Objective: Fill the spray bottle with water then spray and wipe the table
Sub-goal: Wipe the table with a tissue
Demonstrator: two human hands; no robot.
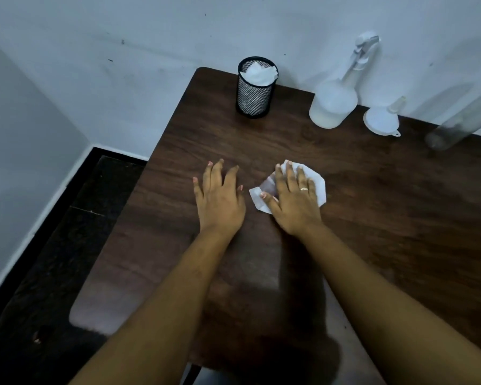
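Wiping stage, judged from the layout. My right hand lies flat, fingers spread, pressing a folded white paper tissue against the dark brown wood-grain desk. The open palm spreads pressure over the whole pad, so more of the tissue meets the surface on each pass; white corners stick out beyond my fingertips and by my thumb.

My left hand rests just beside it, also flat and splayed on the bare wood, holding nothing. I take it as a brace to steady me while the other hand rubs.

The white translucent plastic spray bottle stands upright well beyond my right hand, at the far edge against the wall, trigger head on. Parked there, it stays clear of the wiping strokes. I cannot tell its water level through the cloudy wall.

Just right of it sits a small white plastic funnel, wide mouth down, and further right a clear bottle at the edge of view, blurred. Both presumably served for filling.

Beyond my left hand stands a black wire-mesh cup stuffed with white tissues, within reach for a fresh sheet.

No wet sheen is distinguishable on the wood.
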